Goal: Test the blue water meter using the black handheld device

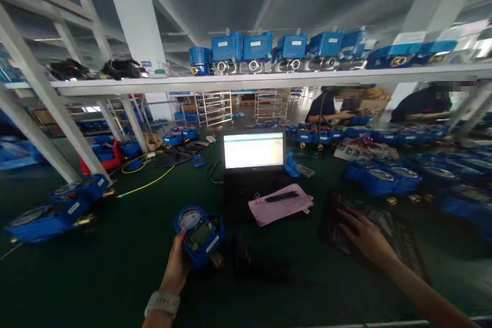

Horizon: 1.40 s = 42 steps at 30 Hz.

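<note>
Blue water meter (200,236) gripped in left hand (177,265), lower centre — keep dial upward; right hand (365,238) spread flat on dark keypad (400,230), lower right.

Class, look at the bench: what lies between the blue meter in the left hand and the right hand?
In the head view, a dark, blurred object lies on the green mat between the blue meter and the right hand.

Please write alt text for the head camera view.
The left hand holds a blue water meter above a dark green table, while the right hand rests on a black keyboard. Behind them stands an open laptop.
</note>
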Available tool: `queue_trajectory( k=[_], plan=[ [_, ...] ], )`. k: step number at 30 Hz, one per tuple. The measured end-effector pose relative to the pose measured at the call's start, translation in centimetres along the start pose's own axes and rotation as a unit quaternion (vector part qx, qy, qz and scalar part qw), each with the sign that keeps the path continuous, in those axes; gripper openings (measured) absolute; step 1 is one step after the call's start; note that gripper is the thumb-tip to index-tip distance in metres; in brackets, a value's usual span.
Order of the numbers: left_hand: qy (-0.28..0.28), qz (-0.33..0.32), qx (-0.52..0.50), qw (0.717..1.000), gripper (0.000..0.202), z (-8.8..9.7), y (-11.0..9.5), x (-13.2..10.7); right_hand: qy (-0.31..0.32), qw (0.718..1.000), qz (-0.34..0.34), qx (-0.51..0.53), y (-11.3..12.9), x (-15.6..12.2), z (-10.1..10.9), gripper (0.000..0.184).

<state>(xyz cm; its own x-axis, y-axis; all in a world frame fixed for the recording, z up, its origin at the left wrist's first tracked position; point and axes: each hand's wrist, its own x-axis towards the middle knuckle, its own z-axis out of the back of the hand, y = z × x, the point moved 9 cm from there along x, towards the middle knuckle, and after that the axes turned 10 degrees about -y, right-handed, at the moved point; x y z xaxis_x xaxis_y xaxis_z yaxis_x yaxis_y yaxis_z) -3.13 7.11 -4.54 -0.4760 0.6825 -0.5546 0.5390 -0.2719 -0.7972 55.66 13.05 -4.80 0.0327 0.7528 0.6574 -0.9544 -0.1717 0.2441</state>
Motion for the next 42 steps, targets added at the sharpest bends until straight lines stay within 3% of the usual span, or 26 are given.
queue_trajectory(
  k=[6, 12, 17, 19, 21, 23, 25, 27, 29, 33, 35, 37, 39, 42],
  plan=[
    [0.013, 0.017, 0.021, 1.0, 0.048, -0.4, 0.1, 0.1, -0.01, 1.0, -0.005, 0.0, 0.2, -0.1, -0.3, 0.055],
    [-0.006, 0.017, 0.031, 0.999, 0.063, 0.4, 0.4, -0.5, 0.001, 1.0, 0.007, 0.0, 0.0, -0.7, -0.3, 0.059],
    [-0.024, 0.015, 0.039, 0.999, 0.063, 1.2, 0.1, -0.6, -0.015, 0.999, 0.004, -0.034, 0.4, -0.8, 1.3, 0.059],
    [-0.03, 0.022, 0.037, 0.999, 0.061, 1.2, 0.1, -0.7, -0.062, 0.996, 0.041, -0.04, 3.5, -0.6, 2.7, 0.058],
    [-0.037, 0.034, 0.034, 0.998, 0.057, 0.9, 0.2, -1.0, -0.074, 0.991, 0.11, 0.016, 9.1, -0.9, 3.1, 0.06],
    [-0.042, 0.041, 0.027, 0.998, 0.051, 0.5, 0.3, -1.5, 0.009, 0.981, 0.168, 0.101, 16.1, -1.8, 1.6, 0.062],
    [-0.041, 0.039, 0.015, 0.998, 0.048, -0.1, 0.1, -1.8, 0.164, 0.953, 0.197, 0.16, 23.1, -3.7, -0.9, 0.075],
    [-0.035, 0.037, 0.002, 0.999, 0.047, -0.5, 0.0, -2.0, 0.297, 0.924, 0.169, 0.171, 27.9, -5.4, -2.9, 0.083],
    [-0.022, 0.035, -0.004, 0.999, 0.046, -0.9, -0.1, -2.2, 0.37, 0.906, 0.115, 0.171, 30.3, -6.1, -3.9, 0.074],
    [0.005, 0.028, 0.0, 1.0, 0.048, -1.6, -0.3, -2.7, 0.378, 0.896, 0.037, 0.23, 30.8, -5.8, -2.9, 0.061],
    [0.009, 0.025, 0.007, 1.0, 0.049, -1.7, -0.4, -2.8, 0.384, 0.856, -0.078, 0.338, 30.1, -6.7, -2.0, 0.051],
    [0.011, 0.022, 0.011, 1.0, 0.049, -1.6, -0.4, -2.7, 0.372, 0.794, -0.191, 0.441, 30.3, -8.2, -0.9, 0.042],
    [0.013, 0.019, 0.012, 1.0, 0.048, -1.6, -0.4, -2.6, 0.351, 0.75, -0.251, 0.502, 31.4, -9.5, 0.0, 0.04],
    [0.016, 0.023, 0.016, 0.999, 0.047, -1.7, -0.3, -2.3, 0.33, 0.716, -0.29, 0.543, 33.2, -10.7, 0.3, 0.042]
  ],
)
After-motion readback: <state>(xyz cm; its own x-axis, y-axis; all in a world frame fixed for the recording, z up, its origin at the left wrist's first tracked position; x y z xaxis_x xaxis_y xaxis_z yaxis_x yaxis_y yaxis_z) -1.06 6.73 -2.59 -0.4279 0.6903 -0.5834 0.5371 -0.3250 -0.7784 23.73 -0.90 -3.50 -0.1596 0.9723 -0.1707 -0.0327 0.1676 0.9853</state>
